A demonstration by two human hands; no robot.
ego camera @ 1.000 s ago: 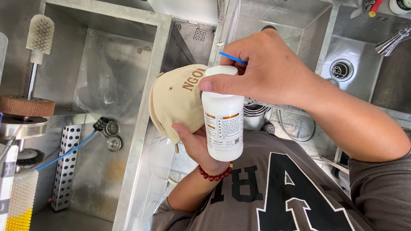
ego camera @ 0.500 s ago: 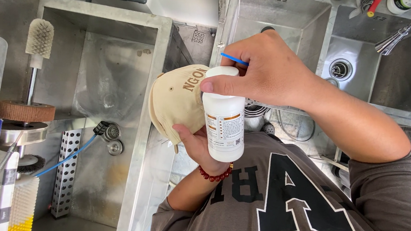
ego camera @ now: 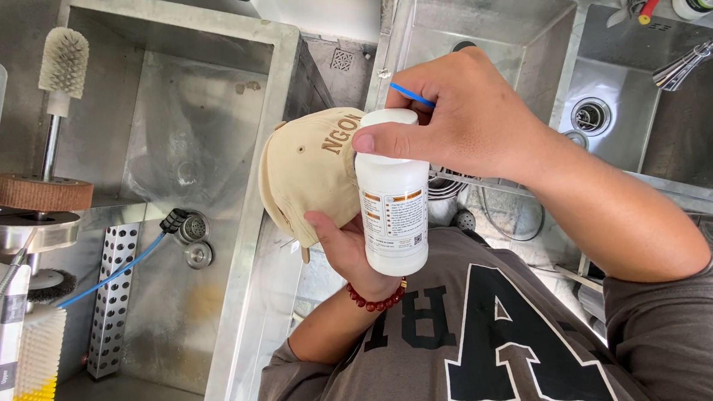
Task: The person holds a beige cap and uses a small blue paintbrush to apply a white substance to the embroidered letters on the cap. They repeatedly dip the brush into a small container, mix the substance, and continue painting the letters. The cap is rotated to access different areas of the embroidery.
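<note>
Left hand grips a beige cap from beneath, close to the chest. Right hand closes round the top of a white bottle, a thin blue stick pinched between its fingers. Bottle held upright, touching the cap. Best kept vertical, cap steady, thumb firm. Beyond: steel sink, upright brush, faucet.

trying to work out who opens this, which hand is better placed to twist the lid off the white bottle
Probably the right hand: its fingers and thumb already wrap the lid of the white bottle. The left hand is underneath, busy holding the beige cap and steadying the bottle's lower part.
</note>
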